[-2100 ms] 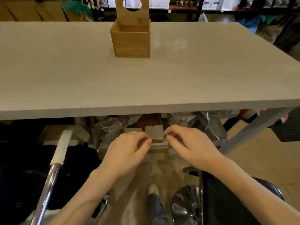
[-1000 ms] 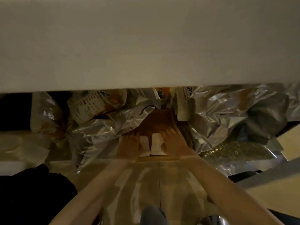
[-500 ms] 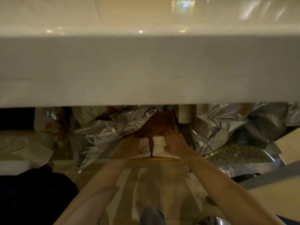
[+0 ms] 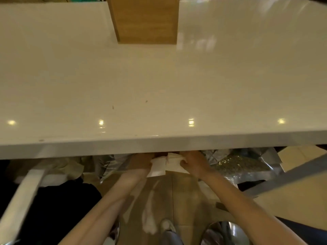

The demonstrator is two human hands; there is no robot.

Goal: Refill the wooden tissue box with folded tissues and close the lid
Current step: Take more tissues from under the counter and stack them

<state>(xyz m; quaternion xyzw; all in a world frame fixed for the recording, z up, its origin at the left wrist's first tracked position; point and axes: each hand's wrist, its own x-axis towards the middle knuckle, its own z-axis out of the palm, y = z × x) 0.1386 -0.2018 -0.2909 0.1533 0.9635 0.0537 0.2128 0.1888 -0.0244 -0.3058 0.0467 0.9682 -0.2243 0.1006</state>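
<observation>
The wooden tissue box (image 4: 145, 20) stands at the far middle of the white table (image 4: 159, 85); its top is cut off by the frame. Below the table's near edge, my left hand (image 4: 141, 162) grips one white folded stack of tissues (image 4: 158, 167). My right hand (image 4: 193, 162) grips a second folded stack of tissues (image 4: 174, 164) beside it. The two stacks touch in the middle. The fingertips of both hands are partly hidden by the table's edge.
Crumpled silver foil bags (image 4: 237, 163) lie under the table to the right, more to the left. A white-wrapped chair arm (image 4: 26, 193) slants at lower left, a grey table leg (image 4: 290, 177) at right. A shoe (image 4: 168, 228) and chrome chair base (image 4: 223, 234) show on the floor.
My view has tilted up from under the table, so the tabletop and box show again. Both hands have risen toward the table's edge, each still holding a tissue stack.
</observation>
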